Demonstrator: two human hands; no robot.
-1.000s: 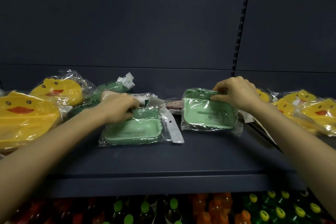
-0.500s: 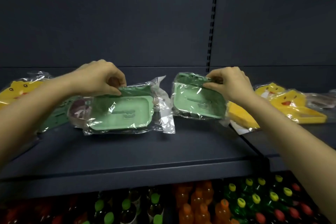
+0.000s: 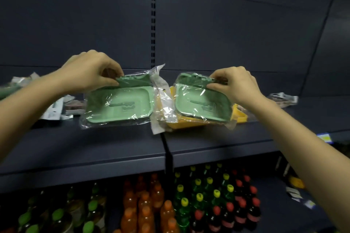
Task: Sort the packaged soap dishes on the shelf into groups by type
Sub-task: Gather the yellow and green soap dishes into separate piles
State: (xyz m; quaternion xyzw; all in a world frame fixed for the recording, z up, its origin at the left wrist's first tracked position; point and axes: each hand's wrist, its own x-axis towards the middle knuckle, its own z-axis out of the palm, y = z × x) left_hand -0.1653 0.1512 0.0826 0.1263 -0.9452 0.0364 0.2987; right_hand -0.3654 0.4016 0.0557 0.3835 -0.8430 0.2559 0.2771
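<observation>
The left hand pinches the far edge of one green soap dish. The right hand pinches another bagged green dish over a yellow dish.

Two green rectangular plastic soap dishes in clear film bags: one left, one right. One yellow plastic dish beneath the right one. Two hands.

Two bare forearms; hands ungloved; no sleeves visible.
</observation>
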